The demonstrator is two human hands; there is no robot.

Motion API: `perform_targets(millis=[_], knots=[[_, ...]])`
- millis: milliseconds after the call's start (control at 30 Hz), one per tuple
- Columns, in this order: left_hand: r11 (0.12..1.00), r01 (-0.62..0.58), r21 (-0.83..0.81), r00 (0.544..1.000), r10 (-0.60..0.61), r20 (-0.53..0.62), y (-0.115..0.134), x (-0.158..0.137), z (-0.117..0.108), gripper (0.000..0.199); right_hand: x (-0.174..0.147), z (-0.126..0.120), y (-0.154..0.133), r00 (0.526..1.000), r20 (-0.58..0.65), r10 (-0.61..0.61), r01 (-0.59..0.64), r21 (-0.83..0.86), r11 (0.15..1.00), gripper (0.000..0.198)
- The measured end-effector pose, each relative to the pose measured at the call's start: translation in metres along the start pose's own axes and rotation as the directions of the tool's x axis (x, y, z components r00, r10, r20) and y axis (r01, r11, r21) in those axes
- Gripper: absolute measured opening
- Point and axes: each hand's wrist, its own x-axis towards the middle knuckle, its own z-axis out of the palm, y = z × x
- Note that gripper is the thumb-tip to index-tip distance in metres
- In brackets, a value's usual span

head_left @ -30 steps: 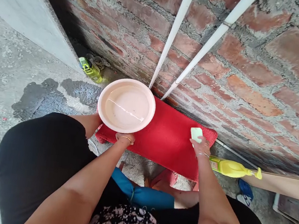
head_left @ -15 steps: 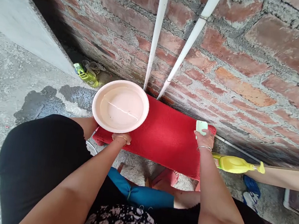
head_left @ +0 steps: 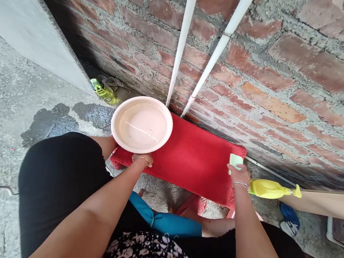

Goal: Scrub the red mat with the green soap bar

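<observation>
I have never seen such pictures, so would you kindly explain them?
There is no machine: a person works bare-handed. A camera worn on their head looks forward and down. In front lies a red cloth, beside a brick wall. At the cloth's left end is a pink basin holding what looks like water, with the left hand at its near edge. At the other end, the right hand holds a pale green object, too unclear to name. A yellow bottle is further right.

No legible txt, nos. or signs.
</observation>
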Motion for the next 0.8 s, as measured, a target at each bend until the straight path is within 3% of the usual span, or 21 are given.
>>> perform_targets(millis=[67,200,300,367,467,567,667,733,800], knots=[[1.0,-0.006,-0.021,0.999,0.005,-0.053,-0.003,-0.001,0.003,0.058,-0.03,0.014,-0.04,0.982,0.009,-0.188,0.188,0.021,0.982,0.051],[0.998,-0.057,-0.026,0.984,0.052,-0.172,-0.01,-0.004,0.013,0.064,-0.103,0.049,-0.121,0.884,0.098,-0.457,0.458,0.011,0.889,0.047],[0.996,-0.085,-0.039,0.96,0.072,-0.271,-0.012,-0.01,0.018,0.06,-0.146,0.073,-0.16,0.793,0.178,-0.583,0.593,-0.006,0.805,0.045],[0.993,-0.108,-0.04,0.95,0.092,-0.299,-0.011,-0.015,0.019,0.054,-0.159,0.084,-0.169,0.767,0.22,-0.603,0.622,-0.023,0.783,0.047],[0.988,-0.156,-0.009,0.94,0.146,-0.308,-0.005,-0.023,0.019,0.048,-0.156,0.085,-0.155,0.783,0.25,-0.57,0.597,-0.046,0.801,0.049],[0.981,-0.191,0.024,0.923,0.188,-0.335,0.005,-0.029,0.019,0.04,-0.134,0.071,-0.108,0.86,0.224,-0.459,0.481,-0.056,0.875,0.052],[0.976,-0.205,0.074,0.904,0.218,-0.367,0.014,-0.032,0.024,0.042,-0.112,0.052,-0.05,0.952,0.151,-0.267,0.274,-0.028,0.961,0.054],[0.973,-0.212,0.088,0.896,0.23,-0.38,0.018,-0.034,0.027,0.044,-0.104,0.043,-0.021,0.978,0.108,-0.178,0.178,0.007,0.984,0.054],[0.97,-0.238,0.046,0.905,0.239,-0.353,0.018,-0.035,0.03,0.046,-0.105,0.04,-0.008,0.983,0.087,-0.162,0.159,0.031,0.987,0.053]])
